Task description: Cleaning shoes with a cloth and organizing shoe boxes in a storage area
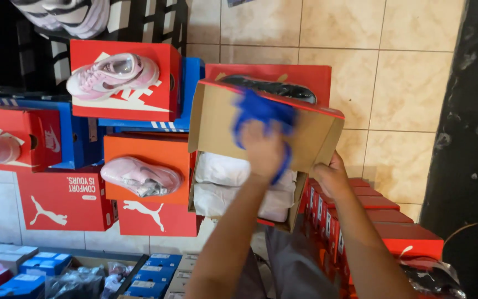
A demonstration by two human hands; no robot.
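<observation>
Blurred left hand [262, 148] rubs blue cloth [264, 113], apparently, above tiled floor [405, 88]

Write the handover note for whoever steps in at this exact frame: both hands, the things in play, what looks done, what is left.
Left hand: shut on a blue cloth, pressed against the inside of the raised lid; motion-blurred.
Right hand: gripping the open shoebox at its right side.
Inside the box: white wrapped bundles.
Done: lid is open.
Left: box not yet closed; how much of the lid is wiped cannot be told.
</observation>
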